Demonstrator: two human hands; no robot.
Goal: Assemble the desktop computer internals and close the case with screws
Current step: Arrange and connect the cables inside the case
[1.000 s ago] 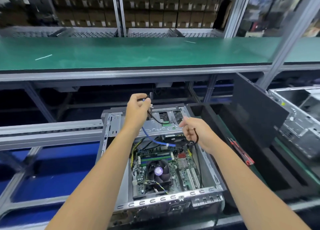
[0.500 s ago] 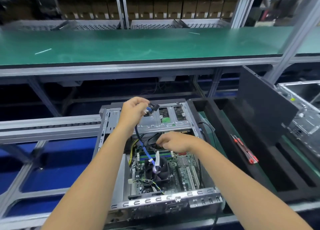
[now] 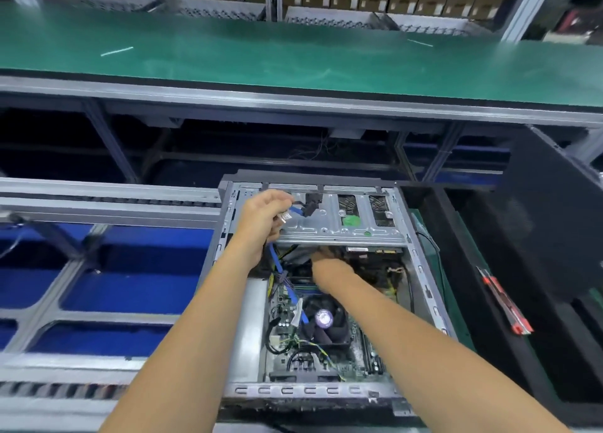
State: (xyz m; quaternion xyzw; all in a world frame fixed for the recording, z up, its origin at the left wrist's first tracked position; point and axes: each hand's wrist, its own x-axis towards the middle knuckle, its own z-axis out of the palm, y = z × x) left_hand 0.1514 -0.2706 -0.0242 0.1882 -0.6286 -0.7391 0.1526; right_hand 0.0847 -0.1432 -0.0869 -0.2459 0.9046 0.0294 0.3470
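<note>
Open grey metal desktop case (image 3: pixel 421 289) lies on its side w/ internals facing up, directly under both forearms. Left hand (image 3: pixel 266 218) is up at the far-left corner of the case, fingers curled round a thin blue data cable (image 3: pixel 295 297) plus a black connector (image 3: pixel 311 205) that sticks out just past the fingertips, over the silver perforated-metal drive cage (image 3: pixel 339 228). A small white tag sits on the cable right at the fingers. From that hand the blue cable drops down along the wrist side & runs back toward the person, ending beside the black round CPU cooler fan w/ purple centre sticker (image 3: pixel 323 318).

Right hand (image 3: pixel 326 256) is just right of & below the left one, reaching in under the near edge of the drive cage; its fingers are lost in the shadow there, so can't tell if it's gripping anything or lying flat. Right forearm crosses over the green motherboard (image 3: pixel 360 364), which fills the case floor below both wrists. Fan sits between the two forearms.

Well right of the right arm, a red-and-black hand tool (image 3: pixel 504 302) lies on the black foam tray (image 3: pixel 483 344) next to the case. Beyond both hands, a long green-topped bench shelf (image 3: pixel 293 57) spans the frame. Left of the left arm: grey aluminium conveyor rails (image 3: pixel 107 200) over blue surface.
</note>
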